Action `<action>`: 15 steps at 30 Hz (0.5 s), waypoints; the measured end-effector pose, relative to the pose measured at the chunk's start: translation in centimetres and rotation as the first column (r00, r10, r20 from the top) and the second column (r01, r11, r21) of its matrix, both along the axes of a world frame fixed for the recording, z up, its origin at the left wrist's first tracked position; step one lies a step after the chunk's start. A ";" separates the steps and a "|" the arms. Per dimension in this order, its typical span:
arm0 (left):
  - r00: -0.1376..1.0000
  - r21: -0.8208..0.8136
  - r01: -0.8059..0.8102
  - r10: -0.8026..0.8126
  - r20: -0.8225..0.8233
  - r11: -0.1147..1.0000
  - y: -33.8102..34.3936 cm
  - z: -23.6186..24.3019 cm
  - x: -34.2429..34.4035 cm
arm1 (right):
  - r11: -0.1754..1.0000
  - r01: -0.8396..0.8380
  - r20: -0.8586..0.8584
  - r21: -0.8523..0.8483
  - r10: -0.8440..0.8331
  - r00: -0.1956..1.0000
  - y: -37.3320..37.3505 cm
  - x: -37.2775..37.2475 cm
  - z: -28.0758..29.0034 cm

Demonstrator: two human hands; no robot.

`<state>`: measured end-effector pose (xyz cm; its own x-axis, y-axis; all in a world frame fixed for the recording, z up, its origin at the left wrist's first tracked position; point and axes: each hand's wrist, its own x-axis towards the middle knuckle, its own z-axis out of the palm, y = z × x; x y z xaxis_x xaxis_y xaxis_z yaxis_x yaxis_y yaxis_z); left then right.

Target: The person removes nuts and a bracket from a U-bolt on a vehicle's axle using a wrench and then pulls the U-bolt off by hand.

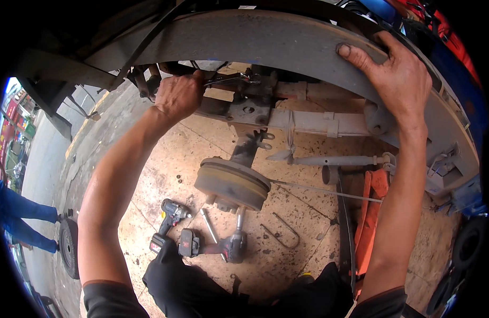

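My left hand is a closed fist round the near end of a slim metal wrench. The wrench's far end reaches the bolts beside the axle clamp plate, below the chassis rail. At the upper right, my right hand grips the grey chassis rail, thumb on its face and fingers over its upper edge. Under the rail lies a leaf spring. A rusty brake drum sits below the plate, on the end of the axle.
On the stained floor lie two cordless impact wrenches, a metal socket extension and a U-bolt. An orange jack stand stands at the right, near a shock absorber. Tyres and a person's blue-trousered legs show at the left.
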<state>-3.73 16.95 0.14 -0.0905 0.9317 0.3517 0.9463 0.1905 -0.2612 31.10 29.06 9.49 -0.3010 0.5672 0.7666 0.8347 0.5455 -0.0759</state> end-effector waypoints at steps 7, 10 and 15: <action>0.998 -0.244 0.001 -0.015 -0.056 0.970 4.3 -2.4 -3.1 | 1.000 -0.006 0.009 0.019 0.006 1.000 0.1 -0.3 -0.1; 0.997 -0.244 0.082 -0.083 0.007 0.966 5.5 -1.8 -2.2 | 1.000 0.000 0.005 0.004 0.000 1.000 -0.3 -0.2 0.1; 0.978 -0.230 0.201 -0.210 -0.013 0.952 7.1 -1.6 -2.3 | 0.997 -0.011 0.024 0.074 0.009 1.000 0.3 -0.2 -0.2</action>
